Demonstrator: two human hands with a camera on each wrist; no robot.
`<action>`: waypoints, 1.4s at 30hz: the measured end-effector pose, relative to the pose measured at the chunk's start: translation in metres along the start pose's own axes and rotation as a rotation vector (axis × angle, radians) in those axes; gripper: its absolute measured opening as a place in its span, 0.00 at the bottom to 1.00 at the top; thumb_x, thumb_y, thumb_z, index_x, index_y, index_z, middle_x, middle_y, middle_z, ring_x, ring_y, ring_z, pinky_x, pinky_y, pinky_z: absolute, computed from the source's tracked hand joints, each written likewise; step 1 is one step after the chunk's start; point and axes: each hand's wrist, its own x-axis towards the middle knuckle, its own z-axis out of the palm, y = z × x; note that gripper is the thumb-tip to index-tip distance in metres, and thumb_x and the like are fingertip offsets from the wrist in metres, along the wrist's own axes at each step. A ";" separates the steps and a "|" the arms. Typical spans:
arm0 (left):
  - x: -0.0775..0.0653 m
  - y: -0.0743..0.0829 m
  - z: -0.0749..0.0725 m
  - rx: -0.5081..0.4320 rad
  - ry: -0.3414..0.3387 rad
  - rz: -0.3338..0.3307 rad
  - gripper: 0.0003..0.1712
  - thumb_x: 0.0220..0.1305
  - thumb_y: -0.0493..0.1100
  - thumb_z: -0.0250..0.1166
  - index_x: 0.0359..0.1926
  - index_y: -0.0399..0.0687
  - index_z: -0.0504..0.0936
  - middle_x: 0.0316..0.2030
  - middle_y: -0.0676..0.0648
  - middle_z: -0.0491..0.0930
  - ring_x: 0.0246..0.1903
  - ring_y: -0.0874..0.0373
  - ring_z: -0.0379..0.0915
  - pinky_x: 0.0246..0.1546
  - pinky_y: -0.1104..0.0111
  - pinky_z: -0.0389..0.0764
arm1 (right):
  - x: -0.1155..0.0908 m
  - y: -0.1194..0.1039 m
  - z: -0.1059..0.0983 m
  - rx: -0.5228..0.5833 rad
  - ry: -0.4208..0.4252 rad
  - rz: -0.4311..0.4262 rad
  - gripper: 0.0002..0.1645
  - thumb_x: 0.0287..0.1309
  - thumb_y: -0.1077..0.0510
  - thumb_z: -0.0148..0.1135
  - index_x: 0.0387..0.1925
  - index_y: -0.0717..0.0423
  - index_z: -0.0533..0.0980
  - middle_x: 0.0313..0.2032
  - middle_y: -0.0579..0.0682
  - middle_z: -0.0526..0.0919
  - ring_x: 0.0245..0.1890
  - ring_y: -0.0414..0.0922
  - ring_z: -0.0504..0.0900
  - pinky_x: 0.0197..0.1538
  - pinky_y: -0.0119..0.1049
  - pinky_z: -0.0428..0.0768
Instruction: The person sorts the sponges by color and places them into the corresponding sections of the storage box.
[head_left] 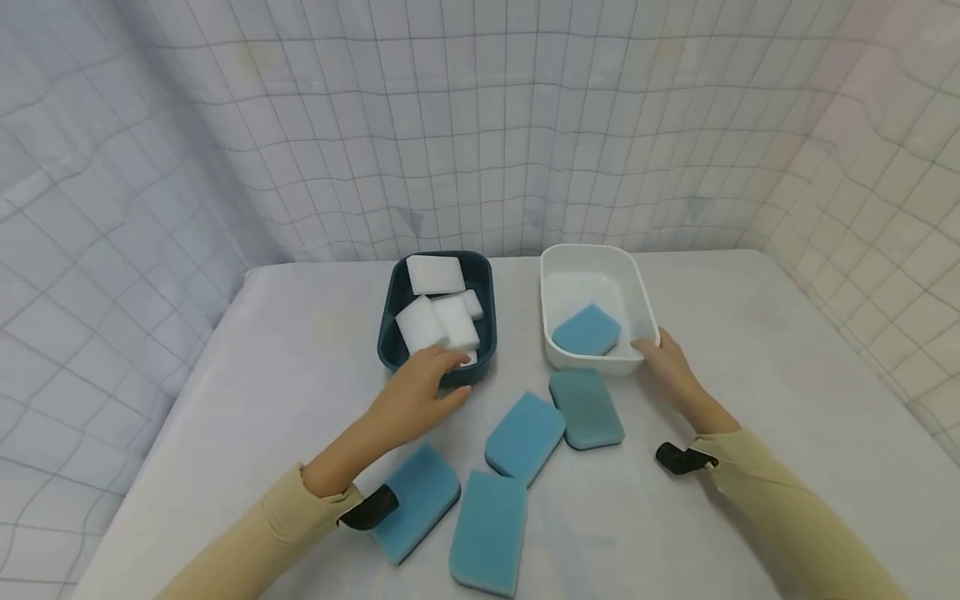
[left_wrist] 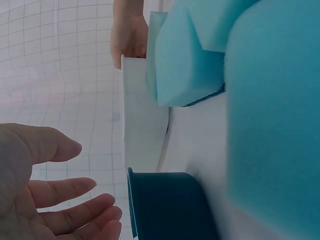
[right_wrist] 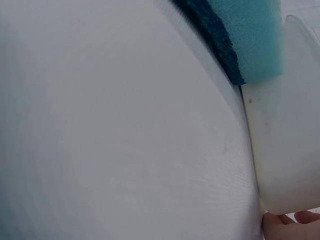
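My left hand point(head_left: 416, 396) hovers at the near edge of a dark blue plastic tub point(head_left: 487, 292), its thumb and fingers spread apart with nothing between them. Several white sponge blocks point(head_left: 435, 275) lie in that tub. On the right, my right hand point(head_left: 670, 371) grips the near right corner of a white plastic tub point(head_left: 592, 275), thumb over the rim. One blue sponge point(head_left: 587, 332) lies inside the white tub. In the right wrist view only a few fingers point(right_wrist: 290, 227) show, under the white tub's corner.
A greener sponge point(head_left: 587, 408) lies against the white tub's near side. Closer in are more blue sponges: one in the middle point(head_left: 525, 435), one at the front point(head_left: 489, 533), one beside my left wrist point(head_left: 427, 496). Gridded white curtains point(head_left: 465, 150) surround the white table point(head_left: 315, 350).
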 end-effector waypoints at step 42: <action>-0.117 -0.023 0.005 0.016 -0.211 -0.324 0.29 0.56 0.50 0.67 0.57 0.44 0.73 0.49 0.49 0.75 0.50 0.57 0.73 0.49 0.60 0.80 | 0.000 -0.003 0.003 0.006 0.019 -0.004 0.39 0.66 0.52 0.40 0.73 0.60 0.41 0.72 0.63 0.50 0.71 0.60 0.53 0.72 0.58 0.54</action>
